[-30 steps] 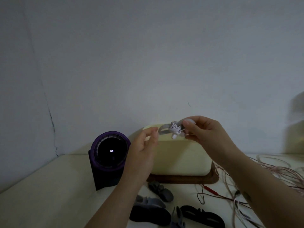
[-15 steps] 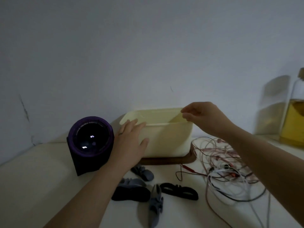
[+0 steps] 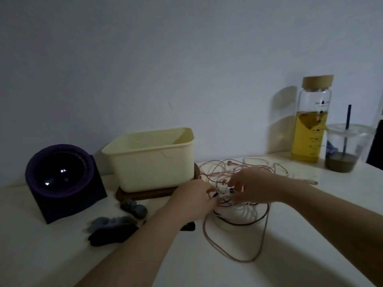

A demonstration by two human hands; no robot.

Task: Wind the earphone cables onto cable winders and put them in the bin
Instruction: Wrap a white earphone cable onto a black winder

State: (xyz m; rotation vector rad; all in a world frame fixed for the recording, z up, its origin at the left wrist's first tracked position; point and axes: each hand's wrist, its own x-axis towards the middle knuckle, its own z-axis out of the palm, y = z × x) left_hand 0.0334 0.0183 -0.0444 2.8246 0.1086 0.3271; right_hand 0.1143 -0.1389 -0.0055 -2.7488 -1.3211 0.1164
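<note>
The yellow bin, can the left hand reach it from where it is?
Probably yes. The left hand is among the earphone cables just beside the bin, and nothing stands between them.

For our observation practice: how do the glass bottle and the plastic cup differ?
The glass bottle is taller than the plastic cup. The bottle has a cork-coloured cap; the cup a dark straw. The bottle holds yellow liquid; the cup a low brown layer. Both are clear and upright.
</note>
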